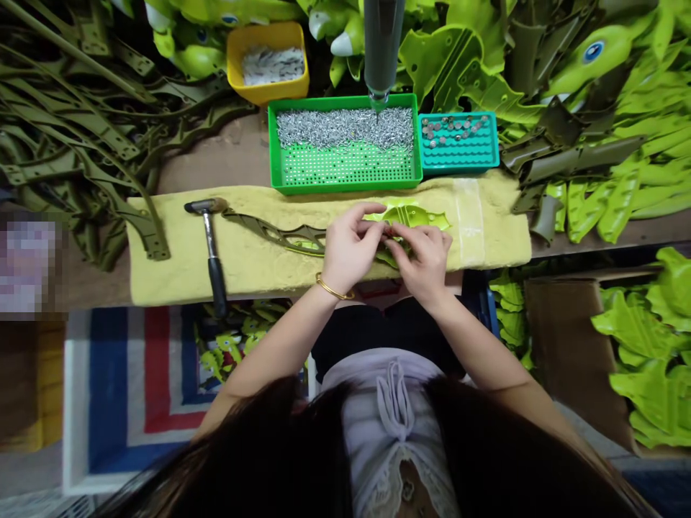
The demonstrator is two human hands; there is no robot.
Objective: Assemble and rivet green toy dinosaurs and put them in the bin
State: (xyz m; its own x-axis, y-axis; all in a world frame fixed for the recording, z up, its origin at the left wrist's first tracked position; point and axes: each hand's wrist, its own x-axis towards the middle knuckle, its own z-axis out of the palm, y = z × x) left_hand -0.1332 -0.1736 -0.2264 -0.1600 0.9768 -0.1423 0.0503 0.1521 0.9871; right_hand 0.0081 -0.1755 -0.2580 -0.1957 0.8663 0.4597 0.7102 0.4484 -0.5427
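My left hand point(352, 243) and my right hand point(425, 260) meet over the yellow towel, fingertips pinched close together. Whatever small thing sits between them is hidden by the fingers. A lime-green plastic shell part point(418, 216) lies on the towel under and behind my fingertips. From beneath my left hand a long olive-green plastic piece point(286, 236) stretches left across the cloth. The hammer point(211, 248) rests farther left, its head away from me and its black handle over the near edge.
Behind the folded towel point(173, 277) stand a green tray point(345, 188) of small metal screws or pins, a teal tray point(458, 170) with small round pieces and a yellow bin point(268, 92). A grey tool point(382, 50) hangs above. Olive parts point(102, 144) and lime parts point(610, 173) crowd both sides.
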